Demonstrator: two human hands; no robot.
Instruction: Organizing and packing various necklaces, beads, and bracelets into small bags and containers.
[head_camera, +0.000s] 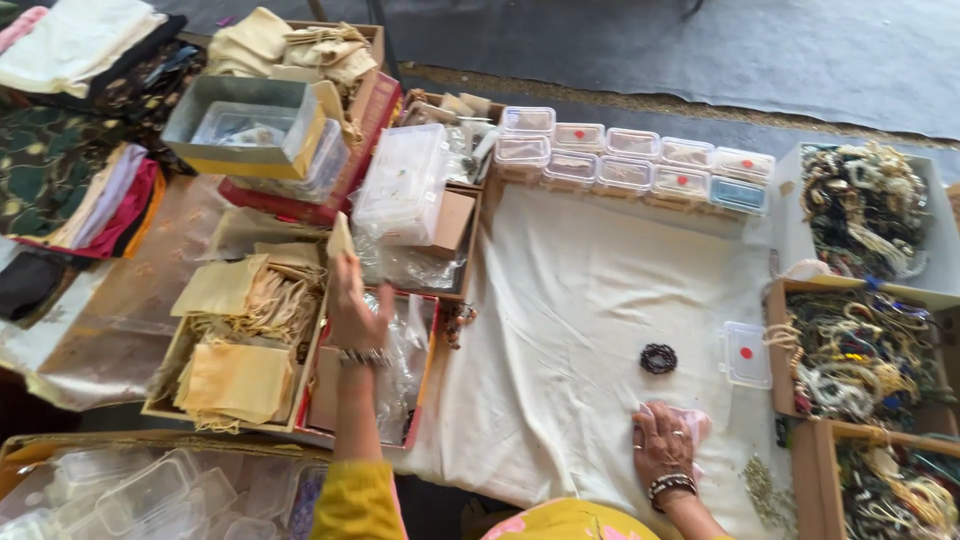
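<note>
My left hand (353, 305) is raised over a red-edged box of clear plastic bags (405, 365) and pinches a small beige cloth pouch (340, 238). More beige pouches (240, 330) fill the cardboard box just to its left. My right hand (662, 440) rests flat on the white cloth (570, 330), pressing a pink cloth (692, 422). A dark bead bracelet (658, 358) lies on the cloth above that hand, and a small clear lidded box with a red dot (746, 354) sits to its right.
A row of small clear boxes (630, 160) lines the far edge. Boxes of tangled bead jewellery (862, 210) (850, 360) stand at the right. Folded fabrics (80, 170) lie far left, with empty clear containers (150, 490) near left.
</note>
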